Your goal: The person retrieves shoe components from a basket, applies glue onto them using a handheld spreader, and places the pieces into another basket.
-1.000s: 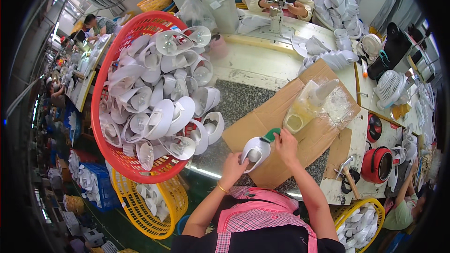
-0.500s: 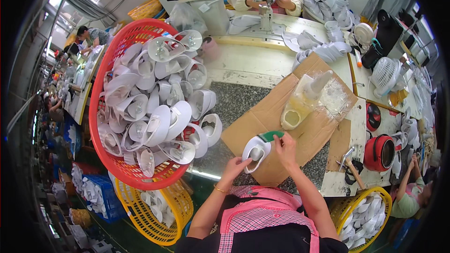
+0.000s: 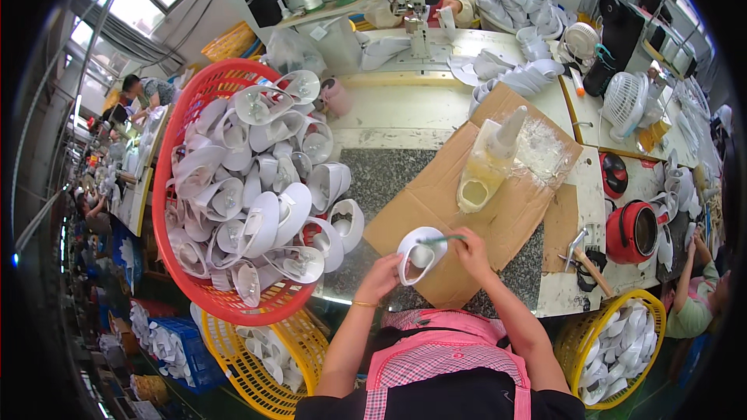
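My left hand (image 3: 379, 280) grips the edge of a small white piece (image 3: 421, 235), curved like a shoe upper and with an oval opening. The piece is held up over the near corner of a cardboard sheet (image 3: 424, 202). Between the fingers of my right hand (image 3: 471, 253) is a flat green scraper (image 3: 441, 239), seen nearly edge-on, its tip at the far side of the white piece. Whether the tip touches the piece is hard to tell. Beyond my hands, a cloudy plastic bottle (image 3: 484, 167) with a cone-shaped end and a cut opening lies on the cardboard.
A red basket (image 3: 166, 253) heaped with similar white pieces stands at left. Yellow baskets (image 3: 226, 358) sit low on both sides. A hammer (image 3: 587, 264) and red pot (image 3: 630, 233) lie to the right. Across the table, a person works at a sewing machine (image 3: 416, 35).
The white piece has been lifted and tilted up a little. The green scraper has turned from showing its flat face to nearly edge-on and moved over the piece's rim. The whole view has shifted slightly.
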Tool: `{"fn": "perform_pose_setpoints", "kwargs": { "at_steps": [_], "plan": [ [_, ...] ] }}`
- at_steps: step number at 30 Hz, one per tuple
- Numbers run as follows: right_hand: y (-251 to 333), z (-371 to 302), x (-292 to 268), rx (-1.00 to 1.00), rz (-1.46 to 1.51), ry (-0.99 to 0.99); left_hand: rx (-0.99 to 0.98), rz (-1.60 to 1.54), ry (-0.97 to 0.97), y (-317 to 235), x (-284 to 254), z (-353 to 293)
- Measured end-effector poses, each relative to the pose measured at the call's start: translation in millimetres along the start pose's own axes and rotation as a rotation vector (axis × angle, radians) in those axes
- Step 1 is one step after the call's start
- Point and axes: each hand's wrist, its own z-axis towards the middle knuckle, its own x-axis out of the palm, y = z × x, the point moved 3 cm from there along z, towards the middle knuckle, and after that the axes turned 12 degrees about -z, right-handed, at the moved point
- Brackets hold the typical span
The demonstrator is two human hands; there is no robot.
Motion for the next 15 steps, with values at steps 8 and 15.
{"fn": "perform_pose_setpoints", "kwargs": {
  "at_steps": [8, 15],
  "plan": [
    [15, -11, -27, 0.112, -0.072, 0.023, 0.062, 0.053, 0.018, -2, 21, -21],
    [83, -49, -14, -0.514, -0.38, 0.487, -0.02, 0.066, 0.021, 6, 26, -33]
  ]
}}
